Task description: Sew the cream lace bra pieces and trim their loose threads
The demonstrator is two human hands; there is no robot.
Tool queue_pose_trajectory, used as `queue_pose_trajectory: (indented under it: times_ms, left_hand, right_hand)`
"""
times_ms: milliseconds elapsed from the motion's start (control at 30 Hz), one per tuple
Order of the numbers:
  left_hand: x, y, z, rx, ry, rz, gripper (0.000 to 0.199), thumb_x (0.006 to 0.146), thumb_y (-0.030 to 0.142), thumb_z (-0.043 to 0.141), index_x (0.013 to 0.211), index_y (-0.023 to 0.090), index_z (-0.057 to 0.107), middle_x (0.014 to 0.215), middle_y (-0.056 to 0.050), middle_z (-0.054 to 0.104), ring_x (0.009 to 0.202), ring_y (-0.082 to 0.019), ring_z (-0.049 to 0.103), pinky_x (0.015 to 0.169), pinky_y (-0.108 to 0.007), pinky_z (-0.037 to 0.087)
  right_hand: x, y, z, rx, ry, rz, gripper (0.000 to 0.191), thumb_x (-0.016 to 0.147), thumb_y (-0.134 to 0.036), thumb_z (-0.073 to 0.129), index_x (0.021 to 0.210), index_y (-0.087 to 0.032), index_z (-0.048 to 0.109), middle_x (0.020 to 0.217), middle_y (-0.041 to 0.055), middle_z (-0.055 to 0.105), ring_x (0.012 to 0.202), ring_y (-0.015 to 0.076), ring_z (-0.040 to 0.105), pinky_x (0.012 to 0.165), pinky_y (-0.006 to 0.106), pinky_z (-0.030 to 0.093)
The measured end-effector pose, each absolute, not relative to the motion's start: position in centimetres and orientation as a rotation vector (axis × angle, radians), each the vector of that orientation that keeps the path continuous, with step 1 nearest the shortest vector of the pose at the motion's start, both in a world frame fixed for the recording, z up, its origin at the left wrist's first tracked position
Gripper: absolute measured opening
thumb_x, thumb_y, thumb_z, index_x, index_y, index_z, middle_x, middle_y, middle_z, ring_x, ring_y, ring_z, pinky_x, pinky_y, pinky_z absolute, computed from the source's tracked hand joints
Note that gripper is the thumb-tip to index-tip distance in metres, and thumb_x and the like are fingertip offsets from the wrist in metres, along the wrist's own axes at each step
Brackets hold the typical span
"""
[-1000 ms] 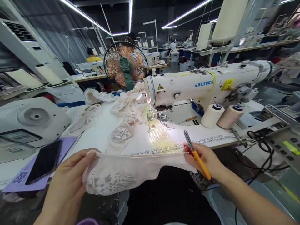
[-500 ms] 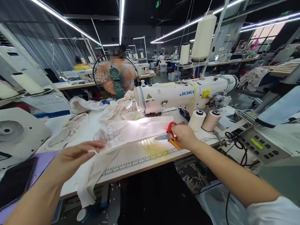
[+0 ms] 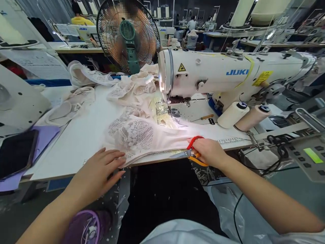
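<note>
A pale pink lace bra [image 3: 138, 137] lies spread along the front of the sewing table, its cup toward the left and its smooth band running right. My left hand [image 3: 104, 171] rests at the lower left edge of the lace, fingers stretched out and lying on the fabric and table edge. In my right hand [image 3: 209, 150] is a pair of scissors [image 3: 185, 154] with red and orange handles, blades pointing left below the band. The fingers of that hand also touch the right end of the band. Just behind the bra stands a white JUKI sewing machine [image 3: 210, 67].
More lace bras [image 3: 132, 88] are heaped behind, beside the needle. Two thread cones [image 3: 233, 114] and a wooden-handled awl [image 3: 207, 117] sit right. A phone [image 3: 17, 152] lies left on a purple folder [image 3: 47, 139]. A fan [image 3: 128, 37] stands beyond; a purple bin [image 3: 95, 223] is below.
The bra, held stretched above the table before, now lies lower on it with the lace cup face up. My left hand has loosened its pinch and flattened. The view has tilted down.
</note>
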State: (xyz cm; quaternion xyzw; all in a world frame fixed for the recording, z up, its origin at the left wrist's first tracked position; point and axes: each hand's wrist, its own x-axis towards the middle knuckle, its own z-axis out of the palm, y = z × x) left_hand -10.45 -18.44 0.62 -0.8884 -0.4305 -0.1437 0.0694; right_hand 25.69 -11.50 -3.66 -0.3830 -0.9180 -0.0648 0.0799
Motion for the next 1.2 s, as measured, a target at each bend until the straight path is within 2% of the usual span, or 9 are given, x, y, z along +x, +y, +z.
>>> queue_pose_trajectory:
  times_ms: [67,133,333,533,600,833,1067,1200]
  left_hand:
    - [-8.5,-18.9,0.7,-2.585,-1.204,-0.531,0.020,0.085,0.023,0.048,0.094,0.017,0.064,0.093,-0.009,0.069,0.087,-0.023,0.064,0.087,-0.042,0.050]
    - [-6.5,-18.4,0.3,-2.632,-1.093,-0.571,0.023,0.086,0.016,0.044,0.100,0.013,0.062,0.097,-0.010,0.068,0.092,-0.021,0.062,0.084,-0.034,0.051]
    - [-5.3,-14.7,-2.0,-2.787,-1.065,-0.552,0.033,0.087,0.015,0.034,0.099,0.014,0.066,0.097,-0.011,0.069,0.085,-0.020,0.064,0.071,-0.031,0.055]
    - [-6.1,-13.4,-2.3,-2.892,-1.347,-0.616,0.031,0.087,0.030,0.040,0.090,0.019,0.068,0.098,-0.009,0.069,0.089,-0.021,0.063,0.077,-0.033,0.053]
    - [-5.9,-13.1,-2.2,-2.865,-1.455,-0.636,0.031,0.086,0.034,0.041,0.087,0.018,0.067,0.096,-0.009,0.069,0.089,-0.022,0.063,0.079,-0.036,0.051]
    - [-5.9,-12.7,-2.2,-2.874,-1.487,-0.648,0.023,0.085,0.031,0.042,0.079,0.018,0.061,0.092,-0.007,0.067,0.086,-0.019,0.061,0.078,-0.033,0.050]
    - [-6.4,-12.5,-2.2,-2.860,-1.466,-0.694,0.017,0.085,0.027,0.044,0.080,0.018,0.058,0.092,-0.006,0.066,0.087,-0.019,0.060,0.077,-0.034,0.050]
    - [-6.9,-12.4,-2.1,-2.878,-1.397,-0.710,0.022,0.086,0.024,0.041,0.078,0.019,0.061,0.093,-0.006,0.066,0.086,-0.018,0.061,0.076,-0.032,0.051]
  right_hand:
    - [25.6,-11.6,-3.7,-1.155,-2.749,-0.198,0.019,0.070,-0.011,0.051,0.086,-0.014,0.061,0.081,0.0093,0.067,0.075,0.0210,0.061,0.059,0.027,0.042]
    - [25.6,-11.6,-3.7,-1.149,-2.744,-0.196,0.022,0.069,-0.010,0.051,0.088,-0.013,0.062,0.077,0.0087,0.067,0.073,0.0212,0.061,0.058,0.027,0.042]
    - [25.7,-11.8,-3.4,-1.175,-2.729,-0.114,0.038,0.070,-0.009,0.052,0.107,-0.011,0.057,0.088,0.0090,0.068,0.081,0.0206,0.062,0.065,0.028,0.046]
    - [25.2,-10.2,-2.8,-1.340,-2.763,-0.032,0.010,0.071,-0.013,0.053,0.077,-0.016,0.060,0.079,0.0069,0.066,0.073,0.0195,0.060,0.059,0.026,0.040]
    - [24.8,-9.5,-2.7,-1.383,-2.734,-0.041,0.007,0.072,-0.013,0.051,0.072,-0.016,0.058,0.076,0.0071,0.064,0.071,0.0195,0.059,0.055,0.026,0.036]
    - [24.6,-9.7,-2.6,-1.412,-2.703,-0.048,0.009,0.071,-0.012,0.049,0.074,-0.017,0.056,0.069,0.0046,0.061,0.066,0.0178,0.056,0.051,0.025,0.029]
    - [24.4,-10.0,-2.5,-1.419,-2.696,-0.043,0.009,0.071,-0.012,0.048,0.072,-0.017,0.055,0.069,0.0049,0.061,0.066,0.0180,0.056,0.050,0.025,0.030]
    - [24.1,-10.0,-2.6,-1.411,-2.691,-0.037,0.007,0.069,-0.012,0.050,0.071,-0.017,0.054,0.070,0.0052,0.061,0.066,0.0180,0.056,0.051,0.025,0.031]
